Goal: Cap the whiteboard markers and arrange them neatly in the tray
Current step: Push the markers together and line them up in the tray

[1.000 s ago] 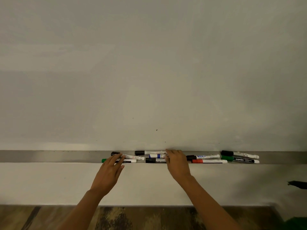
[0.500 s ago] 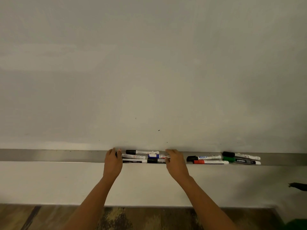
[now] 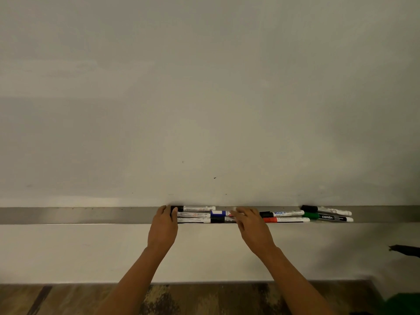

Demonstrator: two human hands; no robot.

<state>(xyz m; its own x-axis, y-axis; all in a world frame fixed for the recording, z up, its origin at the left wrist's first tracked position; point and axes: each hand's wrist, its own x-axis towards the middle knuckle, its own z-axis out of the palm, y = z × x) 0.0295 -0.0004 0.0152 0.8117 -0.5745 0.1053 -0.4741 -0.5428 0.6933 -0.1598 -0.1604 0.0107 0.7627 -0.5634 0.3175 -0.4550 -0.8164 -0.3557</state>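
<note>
A long metal tray (image 3: 79, 215) runs under the whiteboard (image 3: 204, 98). Between my hands lies a tight bunch of three capped markers (image 3: 196, 215), white barrels with black and blue caps. My left hand (image 3: 164, 226) presses flat against the bunch's left ends, fingers together. My right hand (image 3: 251, 225) rests on its right ends, fingers spread, hiding them. To the right lie a black-capped marker (image 3: 281, 213) above a red-capped one (image 3: 286, 220), then a black-capped marker (image 3: 326, 209) and a green-capped marker (image 3: 328, 217).
Below the tray is a pale wall strip, then a wooden floor (image 3: 68, 298). A dark object (image 3: 405, 250) pokes in at the right edge and something green (image 3: 402, 304) sits at the bottom right corner.
My left hand has pushed the scattered left markers rightward into a tight bunch against my right hand, which has stayed in place.
</note>
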